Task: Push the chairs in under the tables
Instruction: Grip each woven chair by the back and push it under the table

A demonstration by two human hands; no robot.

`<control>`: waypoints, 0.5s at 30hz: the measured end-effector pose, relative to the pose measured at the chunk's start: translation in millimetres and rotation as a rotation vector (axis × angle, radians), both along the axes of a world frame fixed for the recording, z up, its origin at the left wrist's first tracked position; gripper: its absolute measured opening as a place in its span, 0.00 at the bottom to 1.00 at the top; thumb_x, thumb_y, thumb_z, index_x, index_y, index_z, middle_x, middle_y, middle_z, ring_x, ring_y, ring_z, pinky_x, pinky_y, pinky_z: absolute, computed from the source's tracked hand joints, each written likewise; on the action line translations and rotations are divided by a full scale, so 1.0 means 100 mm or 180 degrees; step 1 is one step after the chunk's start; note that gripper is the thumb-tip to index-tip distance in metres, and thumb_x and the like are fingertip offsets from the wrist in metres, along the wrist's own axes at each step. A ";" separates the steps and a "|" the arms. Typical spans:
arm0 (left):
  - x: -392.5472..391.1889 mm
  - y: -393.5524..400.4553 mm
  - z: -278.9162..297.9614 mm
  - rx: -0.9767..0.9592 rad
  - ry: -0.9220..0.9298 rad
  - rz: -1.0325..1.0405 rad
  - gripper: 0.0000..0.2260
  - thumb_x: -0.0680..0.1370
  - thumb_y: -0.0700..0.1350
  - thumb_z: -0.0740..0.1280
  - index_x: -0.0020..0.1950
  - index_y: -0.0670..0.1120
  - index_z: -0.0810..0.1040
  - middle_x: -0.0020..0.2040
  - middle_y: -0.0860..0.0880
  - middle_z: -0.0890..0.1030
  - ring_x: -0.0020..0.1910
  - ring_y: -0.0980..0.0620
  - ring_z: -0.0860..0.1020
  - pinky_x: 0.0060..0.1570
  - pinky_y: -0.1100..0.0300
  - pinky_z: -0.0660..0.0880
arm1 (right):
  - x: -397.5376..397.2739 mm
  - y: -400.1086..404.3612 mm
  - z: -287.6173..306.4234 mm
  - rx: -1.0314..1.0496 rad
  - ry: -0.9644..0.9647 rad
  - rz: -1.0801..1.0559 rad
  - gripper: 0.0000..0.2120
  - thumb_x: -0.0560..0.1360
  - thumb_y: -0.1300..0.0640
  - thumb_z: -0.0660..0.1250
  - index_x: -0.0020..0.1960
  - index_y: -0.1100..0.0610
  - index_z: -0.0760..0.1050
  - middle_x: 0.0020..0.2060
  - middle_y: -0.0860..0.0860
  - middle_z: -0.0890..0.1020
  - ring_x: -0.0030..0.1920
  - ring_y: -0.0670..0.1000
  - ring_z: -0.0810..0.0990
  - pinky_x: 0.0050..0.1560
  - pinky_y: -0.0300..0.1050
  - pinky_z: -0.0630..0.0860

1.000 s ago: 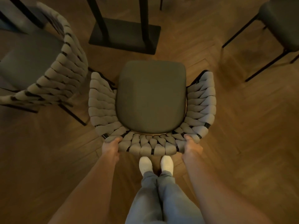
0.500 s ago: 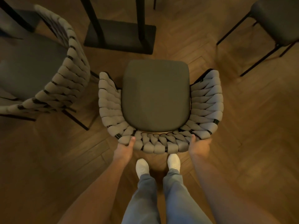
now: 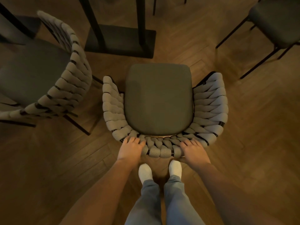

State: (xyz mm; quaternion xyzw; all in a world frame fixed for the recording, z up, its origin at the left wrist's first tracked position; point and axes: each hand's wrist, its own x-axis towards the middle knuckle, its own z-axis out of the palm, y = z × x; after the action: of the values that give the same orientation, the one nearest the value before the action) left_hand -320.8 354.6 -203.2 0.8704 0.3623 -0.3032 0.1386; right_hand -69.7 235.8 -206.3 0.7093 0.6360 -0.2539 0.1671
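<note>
Woven grey cord wrapped the curved back of the chair (image 3: 159, 101), and both hands were closed over its top rim. The left hand (image 3: 130, 148) gripped the rim left of centre, fingers (image 3: 133, 140) curled over onto the inner side; the right hand (image 3: 194, 151) held it right of centre in the same way. Between the hands a short run of cord loops stayed bare.

Ahead of the hands lay the dark green seat cushion (image 3: 158, 99), with the woven sides rising to either side of it. Beyond the seat's front edge stood the black flat base (image 3: 120, 41) of the worktop, two dark posts rising from it, and a strip of herringbone wood floor (image 3: 243, 127) showed between seat and base.

Left of the left hand a second woven chair (image 3: 48, 75) stood angled, close beside the held one but apart from it. Far ahead and right of the right hand was a dark chair on thin black legs (image 3: 276, 21).

Behind the hands, two feet in white socks (image 3: 145, 173) stood on the floor under grey trouser legs.
</note>
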 end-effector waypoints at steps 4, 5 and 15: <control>0.04 0.11 -0.08 -0.0021 -0.0041 -0.0132 0.25 0.83 0.41 0.62 0.80 0.51 0.62 0.76 0.46 0.71 0.76 0.43 0.65 0.75 0.46 0.61 | 0.03 0.09 -0.06 -0.0023 -0.0109 0.0164 0.22 0.76 0.46 0.68 0.68 0.49 0.74 0.63 0.51 0.79 0.65 0.55 0.76 0.66 0.50 0.69; 0.03 0.13 -0.09 -0.0035 -0.0045 -0.0165 0.25 0.83 0.40 0.62 0.80 0.51 0.63 0.76 0.46 0.71 0.76 0.43 0.65 0.75 0.46 0.62 | 0.02 0.09 -0.09 -0.0028 -0.0149 0.0156 0.20 0.75 0.46 0.69 0.66 0.49 0.76 0.60 0.50 0.81 0.62 0.55 0.78 0.63 0.50 0.70; 0.16 0.78 -0.06 0.0024 -0.0005 -0.0204 0.24 0.83 0.40 0.62 0.79 0.52 0.65 0.76 0.49 0.72 0.75 0.45 0.66 0.73 0.49 0.63 | 0.11 0.69 -0.11 0.0150 -0.0215 0.0011 0.15 0.70 0.47 0.72 0.56 0.48 0.81 0.48 0.51 0.84 0.50 0.56 0.83 0.54 0.51 0.75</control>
State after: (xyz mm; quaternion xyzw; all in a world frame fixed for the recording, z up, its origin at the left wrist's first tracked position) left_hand -304.7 432.2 -209.2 0.8823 0.3353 -0.3055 0.1258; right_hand -58.9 304.6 -217.8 0.7202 0.6370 -0.2144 0.1723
